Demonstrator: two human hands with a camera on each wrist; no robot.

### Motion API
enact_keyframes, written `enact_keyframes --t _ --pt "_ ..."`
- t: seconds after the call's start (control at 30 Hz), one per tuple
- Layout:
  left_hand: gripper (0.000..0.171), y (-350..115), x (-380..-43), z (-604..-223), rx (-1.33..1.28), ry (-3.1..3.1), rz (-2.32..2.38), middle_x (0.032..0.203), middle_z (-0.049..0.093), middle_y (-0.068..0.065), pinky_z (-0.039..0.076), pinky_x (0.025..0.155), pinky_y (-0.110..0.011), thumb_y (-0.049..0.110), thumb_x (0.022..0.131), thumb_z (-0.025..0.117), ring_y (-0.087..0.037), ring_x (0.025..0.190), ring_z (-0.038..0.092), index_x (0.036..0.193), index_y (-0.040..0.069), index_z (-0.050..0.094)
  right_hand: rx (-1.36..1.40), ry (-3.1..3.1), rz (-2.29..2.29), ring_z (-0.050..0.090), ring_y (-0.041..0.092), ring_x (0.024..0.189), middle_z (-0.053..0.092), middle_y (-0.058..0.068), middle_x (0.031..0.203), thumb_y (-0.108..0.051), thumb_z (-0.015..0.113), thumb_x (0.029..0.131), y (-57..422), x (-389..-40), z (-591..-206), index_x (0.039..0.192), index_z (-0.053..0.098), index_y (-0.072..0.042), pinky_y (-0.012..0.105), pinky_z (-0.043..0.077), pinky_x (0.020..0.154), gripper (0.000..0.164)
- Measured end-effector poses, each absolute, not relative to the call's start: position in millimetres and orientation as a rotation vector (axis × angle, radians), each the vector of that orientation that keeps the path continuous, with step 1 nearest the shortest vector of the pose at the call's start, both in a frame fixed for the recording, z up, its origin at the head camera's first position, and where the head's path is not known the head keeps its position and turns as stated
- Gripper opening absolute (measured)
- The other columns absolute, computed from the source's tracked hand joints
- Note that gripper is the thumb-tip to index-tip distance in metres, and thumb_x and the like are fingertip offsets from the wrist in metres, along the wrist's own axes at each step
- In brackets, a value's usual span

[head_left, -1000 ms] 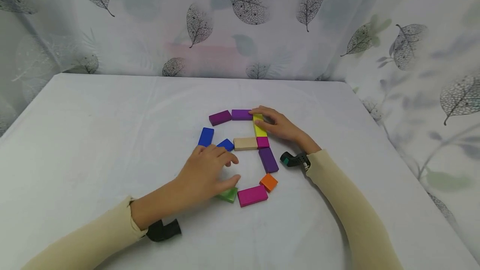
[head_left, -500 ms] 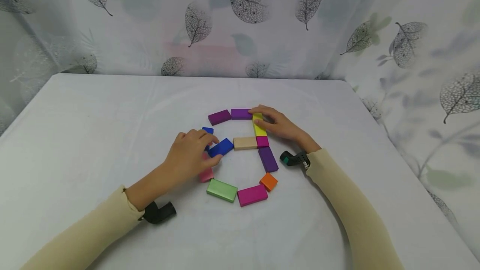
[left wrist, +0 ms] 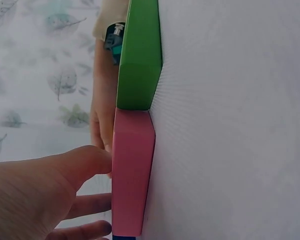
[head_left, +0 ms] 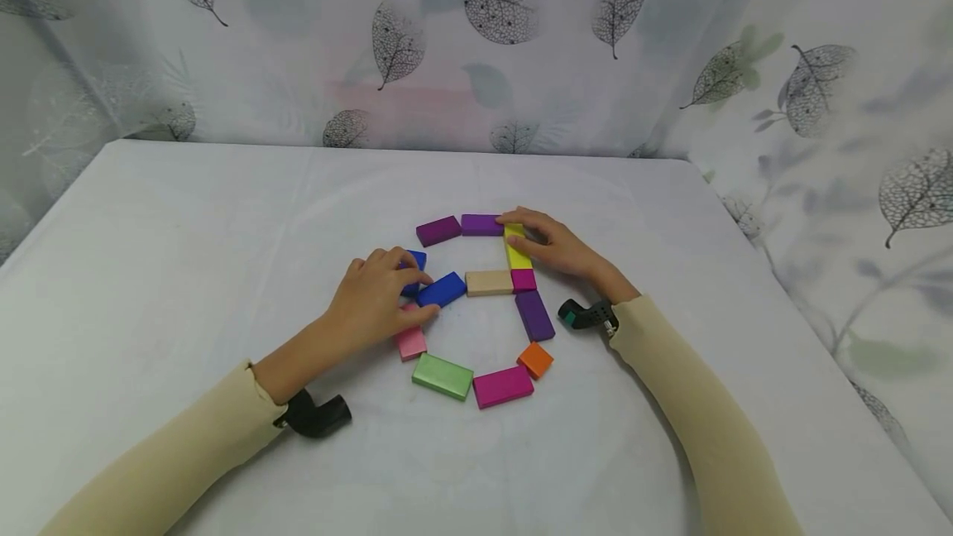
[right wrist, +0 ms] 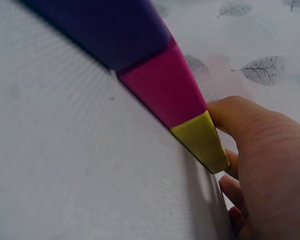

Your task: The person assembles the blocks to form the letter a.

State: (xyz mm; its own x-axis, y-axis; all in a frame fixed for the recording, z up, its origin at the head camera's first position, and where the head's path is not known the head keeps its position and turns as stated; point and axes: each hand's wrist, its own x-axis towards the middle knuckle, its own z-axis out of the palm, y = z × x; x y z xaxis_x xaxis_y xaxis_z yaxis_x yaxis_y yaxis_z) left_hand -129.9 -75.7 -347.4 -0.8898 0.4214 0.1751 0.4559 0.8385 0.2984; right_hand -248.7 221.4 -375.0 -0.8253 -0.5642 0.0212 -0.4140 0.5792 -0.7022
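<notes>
My left hand (head_left: 375, 294) reaches over the pink block (head_left: 411, 343) from the left. Its thumb and curled index finger lie on either side of a slanted blue block (head_left: 442, 291), pinching its left end. A second blue block (head_left: 418, 259) stands behind these fingers, partly covered. In the left wrist view, the thumb and fingers (left wrist: 92, 161) pass behind the pink block. My right hand (head_left: 557, 246) rests on the yellow block (head_left: 519, 253), thumb over its left edge. Its index fingertip touches the right end of a purple block (head_left: 480, 225).
A beige block (head_left: 488, 283) and a small magenta block (head_left: 524, 280) cross the middle of the ring. A dark purple block (head_left: 535, 316), an orange block (head_left: 535, 360), a magenta block (head_left: 503, 387) and a green block (head_left: 442, 376) run below. A plum block (head_left: 438, 231) lies behind.
My left hand has drawn back leftward from above the green block to the blue blocks, uncovering the green and pink blocks. My right hand has stayed at the yellow block.
</notes>
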Motion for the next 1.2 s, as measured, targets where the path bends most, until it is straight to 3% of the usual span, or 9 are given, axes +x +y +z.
enact_keyframes --t 0.5,0.8,1.03,1.2 --pt "0.035 -75.3 -133.3 -348.0 -0.691 -2.903 -0.544 0.113 0.059 -0.008 0.042 0.084 -0.047 0.041 0.085 0.071 -0.030 0.108 0.052 0.109 0.017 0.074 -0.826 2.609 -1.097 0.016 0.025 0.149 0.039 0.008 0.153 -0.023 0.055 0.100 224.7 -248.7 -376.3 0.142 0.051 -0.015 0.051 0.012 0.119 0.042" --pt "0.036 -87.9 -147.5 -348.9 -0.589 -2.883 -0.695 0.125 0.056 -0.016 0.040 0.089 -0.053 0.034 0.090 0.067 -0.036 0.112 0.053 0.117 0.009 0.069 -0.799 2.586 -1.130 0.015 0.023 0.149 0.038 0.005 0.154 -0.025 0.056 0.100 225.0 -250.9 -379.9 0.142 0.051 -0.017 0.051 0.013 0.118 0.043" --pt "0.038 -99.4 -156.7 -352.2 -0.649 -2.908 -0.770 0.133 0.051 -0.016 0.033 0.095 -0.058 0.028 0.089 0.068 -0.038 0.121 0.047 0.122 0.010 0.066 -0.786 2.584 -1.133 0.013 0.029 0.149 0.036 0.012 0.154 -0.018 0.055 0.100 221.8 -249.5 -379.3 0.143 0.048 -0.008 0.053 0.011 0.118 0.044" --pt "0.030 -104.8 -155.7 -351.0 -0.643 -2.884 -0.827 0.120 0.057 -0.013 0.035 0.092 -0.056 0.024 0.088 0.069 -0.034 0.113 0.052 0.113 0.009 0.067 -0.779 2.577 -1.125 0.014 0.033 0.149 0.037 0.017 0.153 -0.013 0.053 0.100 213.7 -233.7 -358.3 0.142 0.048 -0.003 0.053 0.011 0.118 0.043"
